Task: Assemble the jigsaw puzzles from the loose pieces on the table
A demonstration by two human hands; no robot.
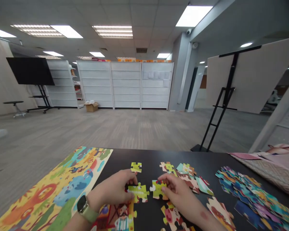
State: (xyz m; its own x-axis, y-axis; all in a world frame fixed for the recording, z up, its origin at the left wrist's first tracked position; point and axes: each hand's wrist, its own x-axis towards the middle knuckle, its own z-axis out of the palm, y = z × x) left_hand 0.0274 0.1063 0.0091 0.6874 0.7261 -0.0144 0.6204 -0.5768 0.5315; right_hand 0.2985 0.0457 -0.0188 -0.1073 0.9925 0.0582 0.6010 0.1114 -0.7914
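My left hand [117, 187], with a watch on its wrist, has its fingers bent on a green puzzle piece [140, 193] with a white fence-like print. This piece lies above a partly joined puzzle [122, 218] showing a figure and red parts. My right hand [177, 191] pinches another green puzzle piece [156, 190] with a dark red spot along its top. A narrow gap separates the two green pieces. Beyond my left fingers lies a loose yellow-green piece [136, 166]. Pink and brown pieces [170, 214] lie below my right hand, partly covered by it.
On the left lies a colourful animal picture sheet [72, 183]. More loose pieces [190, 179] spread beyond my right hand. A heap of blue and purple pieces [252, 195] sits at the right, beside a patterned fabric item [272, 170]. The black table [149, 155] ends just beyond.
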